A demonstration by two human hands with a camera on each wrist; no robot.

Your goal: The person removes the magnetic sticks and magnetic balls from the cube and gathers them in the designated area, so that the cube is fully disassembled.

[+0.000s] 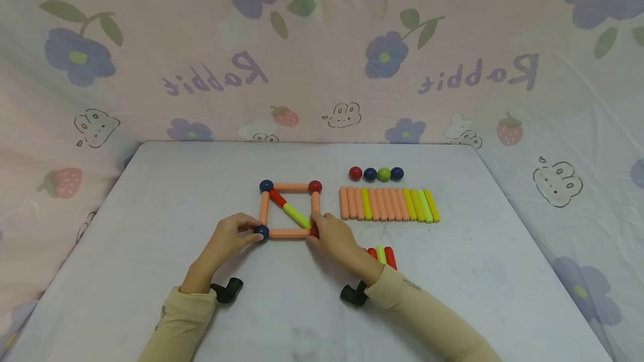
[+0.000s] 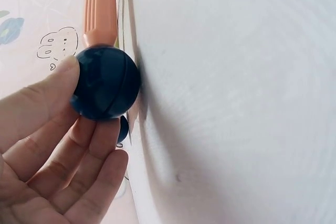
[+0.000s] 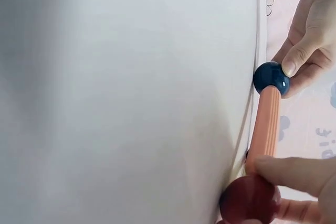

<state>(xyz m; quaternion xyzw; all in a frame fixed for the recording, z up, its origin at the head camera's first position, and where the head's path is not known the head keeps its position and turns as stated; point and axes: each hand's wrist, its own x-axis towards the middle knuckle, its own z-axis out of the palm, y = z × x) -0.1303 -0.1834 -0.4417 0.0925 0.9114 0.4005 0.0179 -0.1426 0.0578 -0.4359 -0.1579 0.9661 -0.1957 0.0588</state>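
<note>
A square of orange rods [image 1: 290, 187] with a ball at each corner lies on the table. My left hand [image 1: 233, 237] pinches the blue ball [image 2: 105, 82] at its near left corner between thumb and fingers. At the near right corner, my right hand [image 1: 334, 236] grips the red ball [image 3: 251, 200], its thumb touching the end of the near orange rod [image 3: 266, 124]. Another blue ball [image 1: 266, 185] and another red ball [image 1: 315, 186] form the far corners. A diagonal, red [image 1: 278, 198] then yellow-green [image 1: 297, 215], runs from the far left corner toward my right hand, which hides its end.
Right of the square lies a row of orange and yellow rods [image 1: 383, 204], with several loose balls [image 1: 355, 173] behind it. Red and yellow-green sticks [image 1: 389, 257] are partly hidden by my right forearm. Black wrist-camera pieces [image 1: 228, 290] show beside both wrists. Patterned cloth [image 1: 312, 71] hangs behind the table.
</note>
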